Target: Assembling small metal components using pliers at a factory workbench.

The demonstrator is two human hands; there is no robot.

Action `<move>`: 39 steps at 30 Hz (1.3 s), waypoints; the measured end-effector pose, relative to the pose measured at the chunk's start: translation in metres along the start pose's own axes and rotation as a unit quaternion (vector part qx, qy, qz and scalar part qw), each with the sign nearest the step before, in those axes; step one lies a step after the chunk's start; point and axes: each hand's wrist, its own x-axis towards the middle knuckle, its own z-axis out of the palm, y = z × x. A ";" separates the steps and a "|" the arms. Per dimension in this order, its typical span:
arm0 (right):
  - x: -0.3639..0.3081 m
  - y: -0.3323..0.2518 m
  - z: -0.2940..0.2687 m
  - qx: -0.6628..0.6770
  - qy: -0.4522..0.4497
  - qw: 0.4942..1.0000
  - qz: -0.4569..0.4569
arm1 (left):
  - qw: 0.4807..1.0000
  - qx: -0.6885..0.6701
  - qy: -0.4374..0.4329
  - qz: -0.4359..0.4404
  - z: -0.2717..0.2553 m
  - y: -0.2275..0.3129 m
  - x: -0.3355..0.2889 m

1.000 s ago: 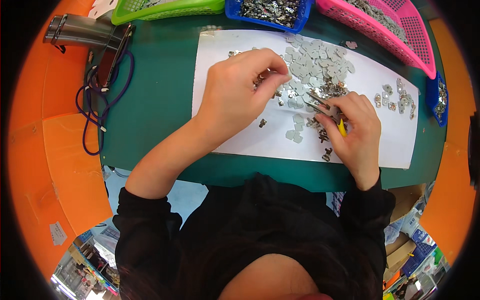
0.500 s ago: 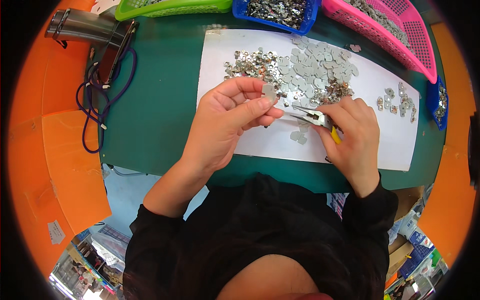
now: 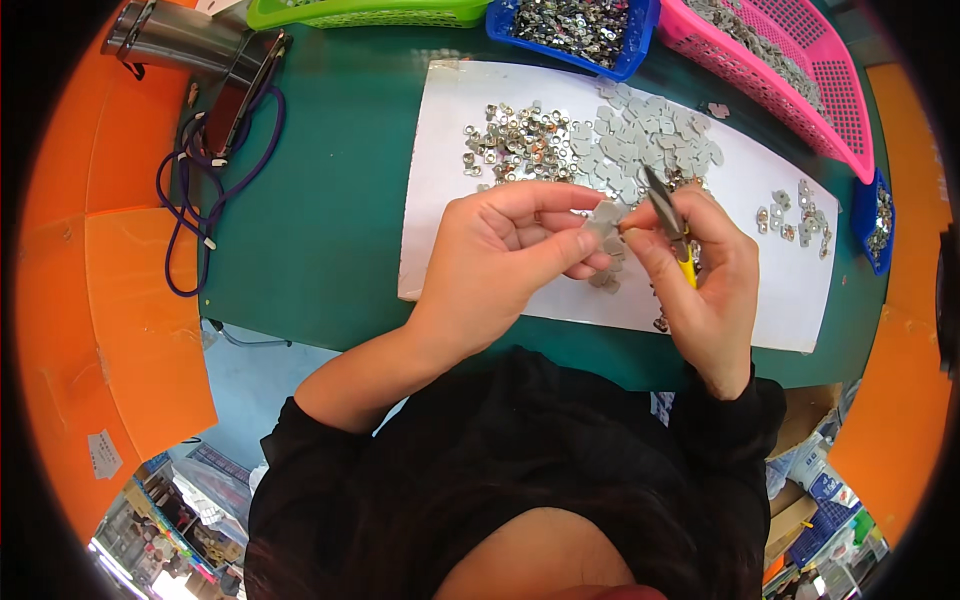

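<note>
My left hand (image 3: 490, 265) pinches a flat grey notched plate (image 3: 604, 214) between thumb and fingers, above the white sheet (image 3: 430, 200). Close beside it, my right hand (image 3: 715, 275) holds yellow-handled pliers (image 3: 668, 212) in its grip, with the jaws pointing up and away. The right thumb and forefinger meet at the plate's right edge; anything small between them is too hidden to make out. Behind the hands lie a pile of grey plates (image 3: 650, 140) and, to its left, a pile of small shiny metal fittings (image 3: 520, 140). My right hand partly covers further small metal pieces.
At the back stand a green basket (image 3: 370, 14), a blue tray (image 3: 570, 58) of metal parts and a pink basket (image 3: 760, 95). Another blue tray (image 3: 872, 230) is at right, near a small group of parts (image 3: 800, 212). A metal cylinder (image 3: 185, 40) and purple cord (image 3: 262, 160) lie left.
My left hand has moved right with the grey plate, up to my right hand. The pliers have swung from pointing left to pointing away, and the right fingertips now meet the plate's edge.
</note>
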 end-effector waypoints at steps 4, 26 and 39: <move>0.001 0.010 0.001 -0.019 0.043 0.998 -0.034 | 0.996 -0.063 0.003 -0.059 -0.003 0.001 0.001; -0.004 0.015 0.005 -0.109 0.077 0.938 -0.319 | 0.977 -0.159 -0.124 -0.070 -0.007 -0.004 -0.004; -0.009 0.014 0.017 -0.132 0.164 0.937 -0.281 | 0.981 -0.189 -0.022 -0.031 0.000 -0.015 -0.012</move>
